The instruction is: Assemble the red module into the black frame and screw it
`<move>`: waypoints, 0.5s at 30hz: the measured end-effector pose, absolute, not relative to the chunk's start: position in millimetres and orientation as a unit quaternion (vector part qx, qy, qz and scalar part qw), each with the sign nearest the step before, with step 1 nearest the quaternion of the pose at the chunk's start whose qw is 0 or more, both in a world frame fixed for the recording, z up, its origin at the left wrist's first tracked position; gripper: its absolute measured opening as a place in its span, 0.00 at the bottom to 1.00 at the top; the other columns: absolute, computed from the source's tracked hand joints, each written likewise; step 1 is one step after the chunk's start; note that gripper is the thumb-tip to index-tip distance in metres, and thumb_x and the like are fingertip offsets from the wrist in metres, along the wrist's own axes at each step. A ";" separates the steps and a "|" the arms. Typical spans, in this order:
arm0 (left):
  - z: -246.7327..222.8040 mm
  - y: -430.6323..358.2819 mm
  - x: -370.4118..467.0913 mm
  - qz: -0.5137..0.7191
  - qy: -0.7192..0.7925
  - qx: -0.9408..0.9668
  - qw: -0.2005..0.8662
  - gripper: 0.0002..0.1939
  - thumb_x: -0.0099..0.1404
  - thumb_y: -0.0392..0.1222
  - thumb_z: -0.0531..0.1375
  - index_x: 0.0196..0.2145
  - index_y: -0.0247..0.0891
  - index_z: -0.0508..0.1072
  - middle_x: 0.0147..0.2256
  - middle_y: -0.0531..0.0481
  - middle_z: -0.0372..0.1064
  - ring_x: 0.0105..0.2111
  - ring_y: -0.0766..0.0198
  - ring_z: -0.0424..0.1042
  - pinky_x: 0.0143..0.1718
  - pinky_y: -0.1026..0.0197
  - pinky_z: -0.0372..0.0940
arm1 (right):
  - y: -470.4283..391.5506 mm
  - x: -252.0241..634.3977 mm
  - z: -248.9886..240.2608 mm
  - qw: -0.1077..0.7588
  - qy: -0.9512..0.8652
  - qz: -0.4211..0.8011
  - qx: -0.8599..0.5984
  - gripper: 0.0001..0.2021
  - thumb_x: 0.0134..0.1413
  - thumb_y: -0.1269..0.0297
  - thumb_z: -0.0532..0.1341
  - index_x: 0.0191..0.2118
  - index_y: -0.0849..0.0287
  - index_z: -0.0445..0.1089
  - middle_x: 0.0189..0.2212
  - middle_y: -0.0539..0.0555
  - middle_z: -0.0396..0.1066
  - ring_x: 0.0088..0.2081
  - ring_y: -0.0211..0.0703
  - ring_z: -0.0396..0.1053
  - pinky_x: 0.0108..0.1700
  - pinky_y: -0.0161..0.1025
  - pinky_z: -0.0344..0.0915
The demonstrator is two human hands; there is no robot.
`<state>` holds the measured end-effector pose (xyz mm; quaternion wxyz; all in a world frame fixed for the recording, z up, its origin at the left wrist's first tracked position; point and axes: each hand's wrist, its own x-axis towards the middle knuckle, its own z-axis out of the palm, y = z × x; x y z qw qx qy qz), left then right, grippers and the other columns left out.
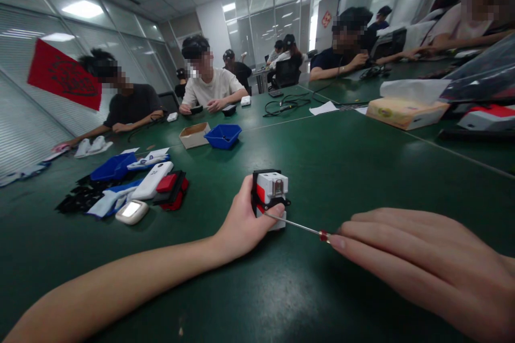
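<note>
My left hand (243,222) is closed around a small white, red and black boxy device (272,186) that rests on the green table. Its thumb presses the device's near side, beside the tip of a thin screwdriver (301,225). The metal shaft runs from the device's lower left side toward my right hand (422,262). There the thumb and fingers pinch the screwdriver near its red collar; the rest of the handle is hidden by the hand. Whether the tip sits in a screw, I cannot tell.
A red and black block (172,190), a white device (153,181), gloves and a blue tray (115,166) lie to the left. A cardboard box (193,136) and a blue bin (223,136) stand ahead. A tissue pack (406,112) is at right. Several people sit around.
</note>
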<state>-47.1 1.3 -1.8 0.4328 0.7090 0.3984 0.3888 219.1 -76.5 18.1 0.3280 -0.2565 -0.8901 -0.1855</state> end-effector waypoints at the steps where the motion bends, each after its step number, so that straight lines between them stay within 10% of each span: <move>1: -1.6 1.1 -46.9 0.390 0.399 0.709 0.431 0.24 0.66 0.48 0.66 0.54 0.39 0.64 0.45 0.44 0.74 0.43 0.55 0.76 0.51 0.50 0.70 | -74.5 219.9 20.3 0.319 -0.901 -0.182 -0.231 0.22 0.73 0.73 0.40 0.57 0.58 0.68 0.41 0.55 0.80 0.41 0.44 0.78 0.45 0.39 0.74; 15: 0.6 0.2 -46.2 0.386 0.395 0.709 0.438 0.24 0.66 0.47 0.66 0.54 0.38 0.65 0.44 0.44 0.75 0.42 0.56 0.77 0.49 0.53 0.70 | -74.7 221.9 24.7 0.290 -0.918 -0.187 -0.196 0.21 0.69 0.74 0.45 0.58 0.62 0.70 0.38 0.57 0.80 0.39 0.48 0.77 0.43 0.43 0.73</move>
